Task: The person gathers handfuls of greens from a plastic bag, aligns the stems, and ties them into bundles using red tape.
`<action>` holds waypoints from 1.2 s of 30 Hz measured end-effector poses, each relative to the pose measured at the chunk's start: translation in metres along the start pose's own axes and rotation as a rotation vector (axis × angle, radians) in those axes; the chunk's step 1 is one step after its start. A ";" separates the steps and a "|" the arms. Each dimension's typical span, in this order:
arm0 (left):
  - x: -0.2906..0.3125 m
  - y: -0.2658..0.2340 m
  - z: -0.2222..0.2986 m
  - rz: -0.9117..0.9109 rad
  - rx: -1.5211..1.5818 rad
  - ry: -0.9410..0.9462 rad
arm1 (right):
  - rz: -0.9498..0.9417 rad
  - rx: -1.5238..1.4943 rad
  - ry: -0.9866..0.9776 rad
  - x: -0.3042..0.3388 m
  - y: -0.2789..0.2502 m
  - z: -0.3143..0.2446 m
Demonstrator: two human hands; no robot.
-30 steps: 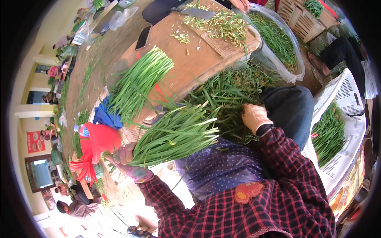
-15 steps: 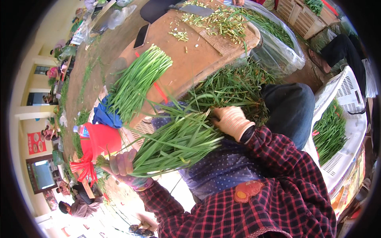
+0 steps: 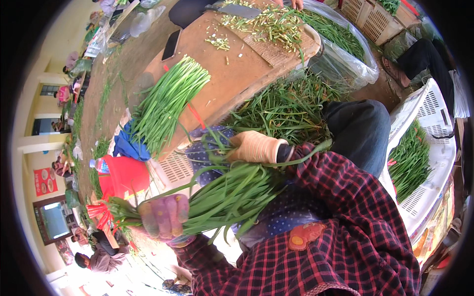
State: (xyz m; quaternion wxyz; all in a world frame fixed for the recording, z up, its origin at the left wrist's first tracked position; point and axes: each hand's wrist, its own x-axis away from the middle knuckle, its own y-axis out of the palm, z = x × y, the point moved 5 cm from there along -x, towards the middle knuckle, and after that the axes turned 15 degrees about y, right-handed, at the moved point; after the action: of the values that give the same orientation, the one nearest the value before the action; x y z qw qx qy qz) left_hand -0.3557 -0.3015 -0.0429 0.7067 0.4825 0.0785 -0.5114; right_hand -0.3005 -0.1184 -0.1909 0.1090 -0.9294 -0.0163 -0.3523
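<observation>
- The left hand (image 3: 165, 217) has its gloved fingers (image 3: 170, 213) clenched around the root end of a bunch of green chives (image 3: 232, 195).
- The right hand (image 3: 256, 147), in a tan glove, rests on the leaf end of the bunch; its fingers seem closed on some leaves, but I cannot tell for sure.
- Beyond the fingers, a second bundle (image 3: 165, 106) lies on the wooden surface (image 3: 232, 74).
- The step in hand looks like gathering and evening the bunch; the next move probably needs a firm, steady hold.
</observation>
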 end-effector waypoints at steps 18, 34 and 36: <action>-0.020 0.009 0.020 0.104 -0.006 0.123 | 0.239 0.075 -0.167 0.047 -0.043 0.037; 0.007 0.013 0.043 0.201 -0.083 0.123 | 0.649 0.209 0.016 0.044 -0.035 0.108; 0.015 0.010 0.056 0.181 -0.149 0.100 | 0.694 0.322 0.151 0.040 -0.045 0.130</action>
State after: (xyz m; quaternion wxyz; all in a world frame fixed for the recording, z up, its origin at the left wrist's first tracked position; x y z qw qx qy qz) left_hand -0.3623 -0.3539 -0.0166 0.7790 0.4589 0.1075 -0.4135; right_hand -0.1905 -0.0480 -0.2509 0.3671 -0.8221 0.2520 -0.3548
